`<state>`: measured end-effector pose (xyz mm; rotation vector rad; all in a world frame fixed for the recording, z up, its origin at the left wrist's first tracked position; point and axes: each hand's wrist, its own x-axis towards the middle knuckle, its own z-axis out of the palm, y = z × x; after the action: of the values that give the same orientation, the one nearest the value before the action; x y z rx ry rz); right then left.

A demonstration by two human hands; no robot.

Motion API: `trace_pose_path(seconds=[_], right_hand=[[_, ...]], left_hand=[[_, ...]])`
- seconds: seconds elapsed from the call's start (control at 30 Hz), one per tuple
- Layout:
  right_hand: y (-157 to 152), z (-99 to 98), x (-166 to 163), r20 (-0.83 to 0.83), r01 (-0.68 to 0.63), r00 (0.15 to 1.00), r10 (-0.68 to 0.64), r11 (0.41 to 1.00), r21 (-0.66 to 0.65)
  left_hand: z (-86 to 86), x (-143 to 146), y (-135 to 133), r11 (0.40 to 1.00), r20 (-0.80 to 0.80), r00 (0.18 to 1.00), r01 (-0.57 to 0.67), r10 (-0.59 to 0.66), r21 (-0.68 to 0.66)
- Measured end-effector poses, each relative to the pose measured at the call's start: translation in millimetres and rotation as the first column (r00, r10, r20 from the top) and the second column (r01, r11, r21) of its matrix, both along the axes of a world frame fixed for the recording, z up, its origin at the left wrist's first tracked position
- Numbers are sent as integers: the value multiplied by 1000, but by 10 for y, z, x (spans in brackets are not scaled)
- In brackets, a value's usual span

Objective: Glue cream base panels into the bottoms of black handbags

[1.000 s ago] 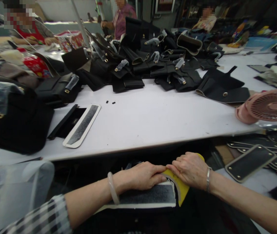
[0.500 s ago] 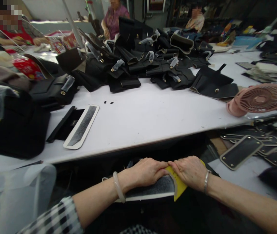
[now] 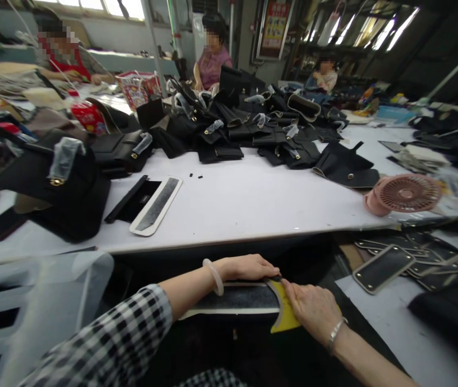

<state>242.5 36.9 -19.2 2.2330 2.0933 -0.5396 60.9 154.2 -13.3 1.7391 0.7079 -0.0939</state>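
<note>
In my lap area lies a long dark grey panel with white edges (image 3: 235, 299). My left hand (image 3: 250, 267), with a pale bangle at the wrist, grips its far edge, fingers close together near the right end. A yellow piece with a curved pale edge (image 3: 287, 317) sits against the panel's right end. My right hand (image 3: 313, 303), a silver bracelet at its wrist, is closed on the yellow piece, thumb and fingertips close to my left fingertips. Something small and dark shows between the fingertips; I cannot make it out.
A white table (image 3: 229, 209) bears a similar white-edged panel (image 3: 158, 207), black bags (image 3: 62, 188) and a pink fan (image 3: 404, 196). Riveted dark pieces (image 3: 384, 269) lie at the right. A translucent plastic bin (image 3: 51, 301) stands at the left. Several people sit beyond the table.
The view has tilted up and shifted. My left fingers have straightened along the panel's far edge, baring more of its surface. My right hand has turned and lowered on the yellow piece.
</note>
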Motion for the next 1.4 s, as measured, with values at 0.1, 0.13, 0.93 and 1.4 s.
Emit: trace_pose_path(seconds=[0.1,0.13,0.93,1.4], right_hand=[[-142,-62,117,-221,122,966,-136,989,-79],[-195,-80,156,-303,169,932,-200,977,-126],[-44,-356,47,-844,394,399,-358,898,-195],[-255,-422,-383,-868,710,219,-446,683,-172]], left_hand=[[-36,56,29,997,22,999,-39,40,-61],[-50,72,40,996,26,998,-48,50,-73],[-42,225,187,996,-53,995,84,-86,-29],[-173,235,181,977,109,989,118,-100,-180]])
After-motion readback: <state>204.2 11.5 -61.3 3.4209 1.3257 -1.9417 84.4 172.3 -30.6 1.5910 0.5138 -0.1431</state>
